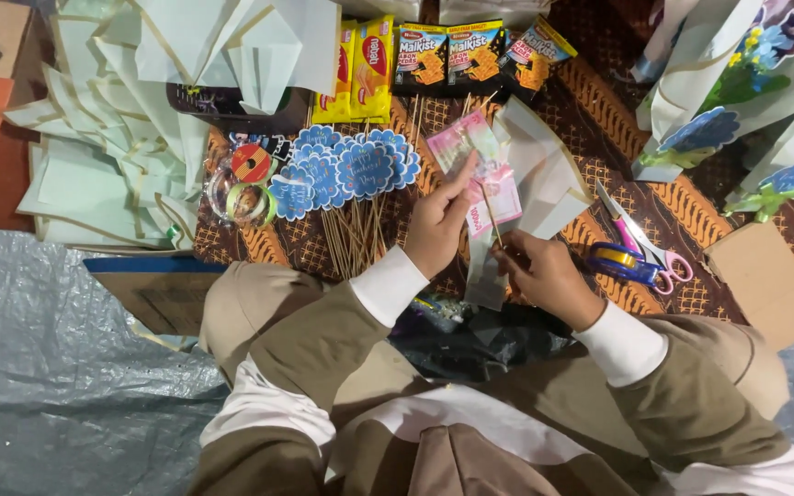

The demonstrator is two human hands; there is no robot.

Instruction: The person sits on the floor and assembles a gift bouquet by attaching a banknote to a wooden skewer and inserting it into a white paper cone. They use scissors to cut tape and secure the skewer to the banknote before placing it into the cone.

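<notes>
Head view, looking down at a seated person's lap and a patterned brown-orange cloth (pixel 691 207) spread on the floor. L hand (pixel 438 225): grip closed on a pink banknote (pixel 480 170), thumb on top pressing it flat, just above the cloth centre. R hand (pixel 544 276): fingers pinched narrow on a thin wooden skewer (pixel 489 216), which runs up-left across the note's lower edge; skewer and note appear to touch, though the contact point is too small to confirm. A clear sleeve or plastic strip (pixel 484 276) hangs below the note, between both hands. Ref. landmark = banknote. Left of it: a bunch of blue scalloped paper toppers (pixel 346 170) on skewers, sticks fanned toward the person. Further left: tape rolls (pixel 245 197), then a heap of pale folded paper sheets (pixel 112 138). Above the note: yellow wafer packs (pixel 360 69) and dark cracker packs (pixel 452 55), side by side. Right of the note: white folded paper (pixel 544 174), then pink-handled scissors (pixel 650 248) lying by a blue tape dispenser (pixel 622 262), near the R hand. Far right: a plain cardboard piece (pixel 765 280); above it, pale wrapped bouquets with blue paper flowers (pixel 719 129). Lower left of the note: grey tarp (pixel 48 367).
</notes>
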